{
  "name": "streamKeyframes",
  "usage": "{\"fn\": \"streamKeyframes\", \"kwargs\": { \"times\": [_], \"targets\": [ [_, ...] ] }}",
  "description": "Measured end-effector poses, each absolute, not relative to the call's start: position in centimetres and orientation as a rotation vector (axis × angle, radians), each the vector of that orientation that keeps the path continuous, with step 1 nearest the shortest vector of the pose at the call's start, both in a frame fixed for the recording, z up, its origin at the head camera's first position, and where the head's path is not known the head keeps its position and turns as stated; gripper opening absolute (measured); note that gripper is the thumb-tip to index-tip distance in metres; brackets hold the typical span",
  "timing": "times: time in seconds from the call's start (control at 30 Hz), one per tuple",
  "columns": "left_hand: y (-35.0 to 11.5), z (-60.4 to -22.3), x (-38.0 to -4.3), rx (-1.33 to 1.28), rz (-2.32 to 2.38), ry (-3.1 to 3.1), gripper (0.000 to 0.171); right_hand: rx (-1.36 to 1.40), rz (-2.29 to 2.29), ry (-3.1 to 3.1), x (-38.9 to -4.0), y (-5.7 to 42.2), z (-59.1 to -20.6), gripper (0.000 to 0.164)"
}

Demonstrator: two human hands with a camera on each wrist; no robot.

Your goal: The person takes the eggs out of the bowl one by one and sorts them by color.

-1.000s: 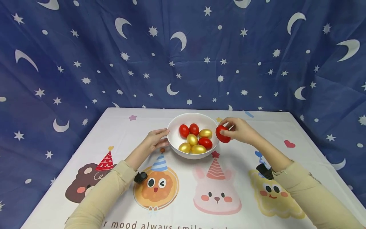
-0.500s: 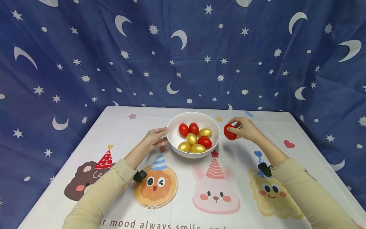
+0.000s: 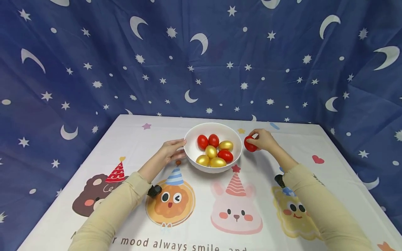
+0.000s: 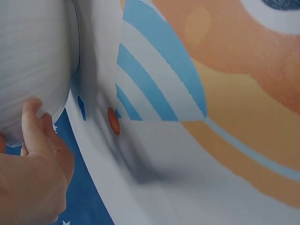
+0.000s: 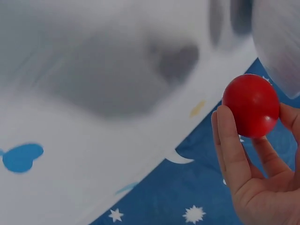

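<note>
A white bowl (image 3: 191, 148) holds several red and gold eggs. My left hand (image 3: 168, 152) grips the bowl's left side, thumb at the rim and fingers against the outer wall. In the left wrist view, fingertips of that hand (image 4: 37, 173) press on the bowl's side (image 4: 33, 61). Just right of the bowl, my right hand (image 3: 264, 140) pinches a red egg (image 3: 250, 144) between thumb and fingers. The right wrist view shows this egg (image 5: 251, 106) held up at the fingertips, close beside the bowl (image 5: 279, 42). Among the eggs inside are a red one (image 3: 225, 156) and a gold one (image 3: 225, 145).
A white tablecloth (image 3: 194, 198) printed with cartoon animals, party hats and lettering covers the table. Its far edge meets a dark blue curtain (image 3: 157, 48) with moons and stars. Black wrist straps with cameras show at the left wrist (image 3: 154, 191) and right wrist (image 3: 278, 181).
My right hand has drawn the red egg right, away from the bowl's rim, then slightly back left. The left hand keeps its grip on the bowl, and the eggs inside stay put.
</note>
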State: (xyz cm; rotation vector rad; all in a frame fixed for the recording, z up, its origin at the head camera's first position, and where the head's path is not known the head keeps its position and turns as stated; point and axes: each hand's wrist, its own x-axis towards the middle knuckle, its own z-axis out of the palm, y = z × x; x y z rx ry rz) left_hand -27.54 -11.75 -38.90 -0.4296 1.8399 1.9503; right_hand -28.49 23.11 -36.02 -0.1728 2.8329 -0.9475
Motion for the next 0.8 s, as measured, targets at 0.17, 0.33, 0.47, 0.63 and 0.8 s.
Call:
{"fn": "streamKeyframes", "kwargs": {
  "times": [0.17, 0.33, 0.47, 0.63, 0.8],
  "targets": [
    [-11.6, -38.8, -27.7, -0.421, 1.945, 1.839, 0.053, -0.091, -0.907, 2.818, -29.4, 22.7, -36.9, 0.033],
    [-11.9, -39.1, -27.5, -0.425, 1.933, 1.86, 0.052, -0.044, -0.875, 2.783, -30.0, 22.2, -37.7, 0.035],
    [-12.0, -39.2, -27.1, -0.432, 1.929, 1.853, 0.053, -0.007, -0.866, 2.736, -30.0, 22.2, -38.6, 0.036],
    [-11.8, -39.1, -27.1, -0.412, 1.959, 1.853, 0.053, 0.047, -0.913, 2.699, -30.3, 22.3, -39.1, 0.036],
    [-11.8, -39.0, -27.1, -0.403, 1.969, 1.87, 0.052, 0.063, -0.87, 2.731, -30.8, 22.0, -39.3, 0.034]
  ]
}}
